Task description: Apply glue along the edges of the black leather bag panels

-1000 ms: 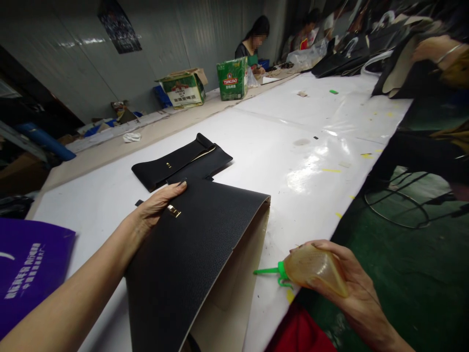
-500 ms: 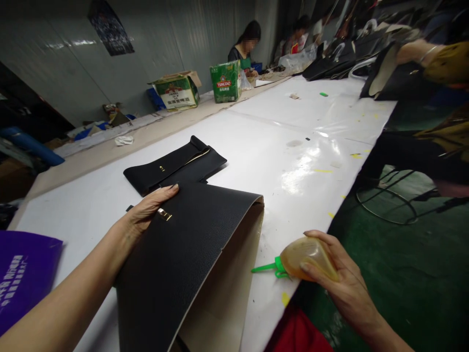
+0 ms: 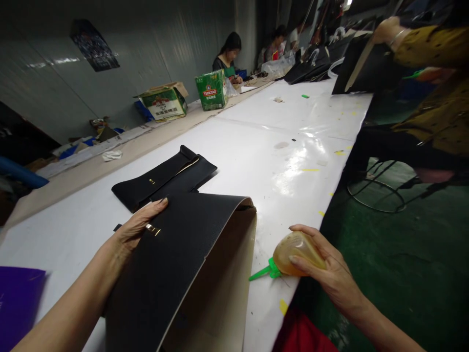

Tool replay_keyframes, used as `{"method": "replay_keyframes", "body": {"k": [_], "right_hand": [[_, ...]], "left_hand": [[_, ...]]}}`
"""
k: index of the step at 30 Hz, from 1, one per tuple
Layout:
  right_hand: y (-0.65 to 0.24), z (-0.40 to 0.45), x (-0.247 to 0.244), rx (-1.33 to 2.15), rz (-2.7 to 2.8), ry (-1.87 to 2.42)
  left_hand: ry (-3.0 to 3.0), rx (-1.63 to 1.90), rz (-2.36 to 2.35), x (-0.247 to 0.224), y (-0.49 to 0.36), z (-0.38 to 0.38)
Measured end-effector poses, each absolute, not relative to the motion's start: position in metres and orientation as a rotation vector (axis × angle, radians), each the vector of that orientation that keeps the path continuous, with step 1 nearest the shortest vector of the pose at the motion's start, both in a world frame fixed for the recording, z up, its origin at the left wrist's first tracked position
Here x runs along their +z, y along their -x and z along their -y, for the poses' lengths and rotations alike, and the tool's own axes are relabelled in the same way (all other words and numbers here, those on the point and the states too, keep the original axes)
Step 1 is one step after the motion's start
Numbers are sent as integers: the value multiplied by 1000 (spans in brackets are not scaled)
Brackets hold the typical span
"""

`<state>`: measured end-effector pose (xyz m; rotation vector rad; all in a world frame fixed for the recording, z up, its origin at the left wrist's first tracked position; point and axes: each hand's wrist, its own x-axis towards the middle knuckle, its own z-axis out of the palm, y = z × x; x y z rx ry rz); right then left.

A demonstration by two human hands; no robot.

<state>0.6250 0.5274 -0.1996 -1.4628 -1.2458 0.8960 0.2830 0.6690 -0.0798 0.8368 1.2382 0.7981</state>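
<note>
A black leather bag body [image 3: 176, 244] with a small gold clasp is tilted up on the table, its pale lining facing right. My left hand [image 3: 141, 222] grips it by the upper left edge, thumb on the front; the other fingers are hidden behind. In my right hand [image 3: 322, 261] is a squeeze bottle [image 3: 293, 252] of amber liquid, fingers wrapped round it. Its green nozzle points left and ends close to the edge of the lining; whether it touches I cannot tell. Behind the bag body lies a flat black leather piece [image 3: 161, 178] with gold fittings.
The white table [image 3: 256, 146] carries a purple sheet [image 3: 20, 298] at the left. Two green cartons [image 3: 211, 92] stand along the far side. At the right a co-worker's hand [image 3: 388, 32] holds a black leather piece; a stool [image 3: 375, 195] is below. Another person sits at the back.
The view has shifted, so most things sit further left. The bottle's nozzle now slopes more downward. The co-worker at right has lifted and turned their leather piece. My grips are the same.
</note>
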Motion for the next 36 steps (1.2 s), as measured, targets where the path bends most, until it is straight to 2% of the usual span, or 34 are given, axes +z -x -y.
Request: {"method": "replay_keyframes", "body": {"k": [8, 14, 20, 28, 34, 36], "right_hand": [[-622, -536, -191, 938, 1244, 1428], [-625, -541, -193, 853, 1202, 1471], [-624, -543, -192, 990, 1278, 1404], [-636, -571, -197, 642, 1166, 1491], [-627, -548, -197, 1056, 1153, 1410], [-626, -549, -198, 1015, 1098, 1415]], "left_hand": [[-829, 783, -1212, -76, -282, -669], [-771, 877, -1225, -94, -275, -680], [-779, 888, -1225, -98, -274, -685], [-783, 863, -1216, -99, -271, -685], [-758, 865, -1223, -97, -272, -686], [-759, 871, -1228, -97, -273, -686]]}}
